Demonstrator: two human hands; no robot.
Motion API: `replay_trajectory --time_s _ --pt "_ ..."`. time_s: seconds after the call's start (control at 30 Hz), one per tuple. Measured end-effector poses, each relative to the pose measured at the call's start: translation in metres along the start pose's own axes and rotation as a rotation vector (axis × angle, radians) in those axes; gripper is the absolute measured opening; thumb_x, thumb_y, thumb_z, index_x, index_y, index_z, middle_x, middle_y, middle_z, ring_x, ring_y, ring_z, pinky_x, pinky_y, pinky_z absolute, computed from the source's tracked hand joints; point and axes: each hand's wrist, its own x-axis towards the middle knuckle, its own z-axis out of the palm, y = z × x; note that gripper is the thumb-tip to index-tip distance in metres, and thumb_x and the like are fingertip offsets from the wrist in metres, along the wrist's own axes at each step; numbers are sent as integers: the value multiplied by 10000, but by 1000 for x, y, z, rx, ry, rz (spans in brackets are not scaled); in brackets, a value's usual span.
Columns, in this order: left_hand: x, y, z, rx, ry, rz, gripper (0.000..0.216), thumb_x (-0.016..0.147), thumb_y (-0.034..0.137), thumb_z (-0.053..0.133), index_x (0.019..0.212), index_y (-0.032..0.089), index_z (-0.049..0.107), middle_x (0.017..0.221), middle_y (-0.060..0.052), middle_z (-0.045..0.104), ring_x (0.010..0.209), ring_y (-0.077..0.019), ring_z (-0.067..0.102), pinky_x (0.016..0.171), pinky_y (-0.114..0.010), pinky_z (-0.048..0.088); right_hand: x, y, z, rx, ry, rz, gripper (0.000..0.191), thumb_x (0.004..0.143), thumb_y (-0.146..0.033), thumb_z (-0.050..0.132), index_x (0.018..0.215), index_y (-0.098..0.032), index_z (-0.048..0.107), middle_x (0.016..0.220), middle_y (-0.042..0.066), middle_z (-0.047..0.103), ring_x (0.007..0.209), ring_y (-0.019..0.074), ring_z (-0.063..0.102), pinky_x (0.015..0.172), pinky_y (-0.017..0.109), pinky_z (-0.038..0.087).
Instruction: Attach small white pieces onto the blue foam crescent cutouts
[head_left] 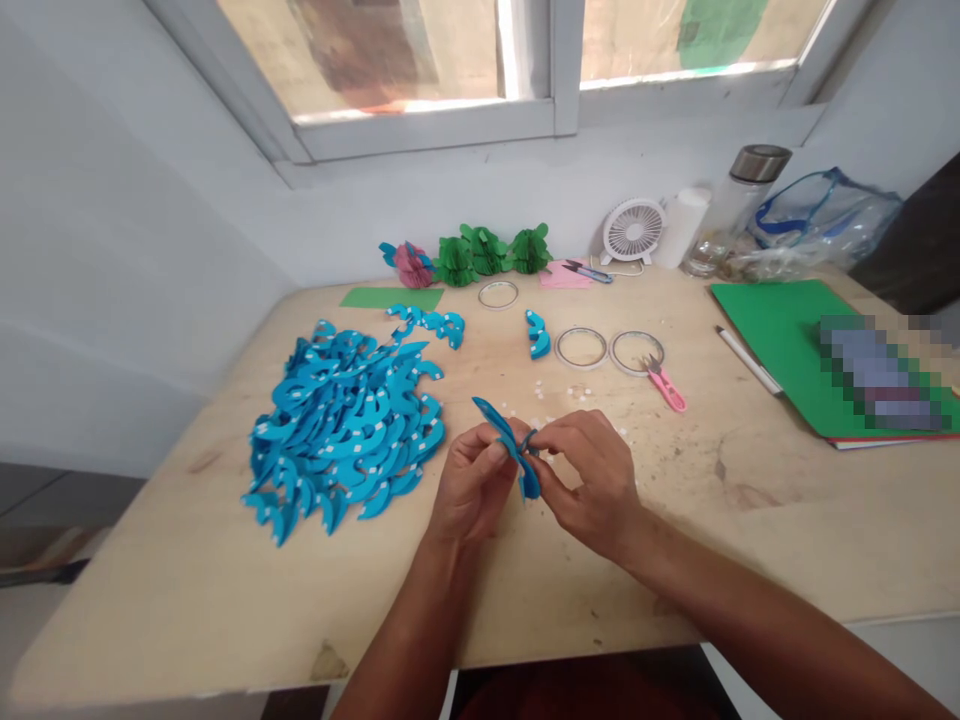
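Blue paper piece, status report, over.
Left hand and right hand both pinch the blue paper piece above the table. Nothing in the way.

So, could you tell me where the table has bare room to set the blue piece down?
Bare wood lies along the near edge of the table, below the blue pile and both hands, and at right below the green sheet. It is crowded around the tape rings, pink snips and white scraps.

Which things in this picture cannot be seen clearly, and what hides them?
- Head view: the curved blue paper piece, its middle covered by fingers of the left hand and right hand.
- Head view: the thing on the green paper sheets, pixel-blurred.
- Head view: the contents of the clear plastic bag, too hazy.
- Head view: the white bits on the wooden table, too small.
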Motion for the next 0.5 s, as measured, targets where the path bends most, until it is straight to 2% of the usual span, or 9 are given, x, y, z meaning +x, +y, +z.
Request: replay_trajectory --time_s 0.17,0.3,0.5 --pt "1 0 -2 29 -46 48 153 611 237 744 577 153 620 700 -17 623 584 -107 546 658 -272 469 -1 0 1 -13 17 -5 79 793 -139 549 863 -175 554 739 42 626 672 161 556 622 309 417" --pt "2 -2 -4 50 -27 68 165 607 246 745 571 156 612 608 4 593 515 -91 512 631 -267 467 -2 1 1 -21 11 -17 118 791 -132 536 896 -183 557 745 40 634 676 163 566 621 307 419" --pt "3 -2 -6 77 -36 80 182 618 267 736 561 159 601 606 -3 594 515 -98 505 610 -268 462 -2 2 1 -28 -16 5 81 803 -149 516 858 -184 563 713 32 636 673 165 574 634 310 415"
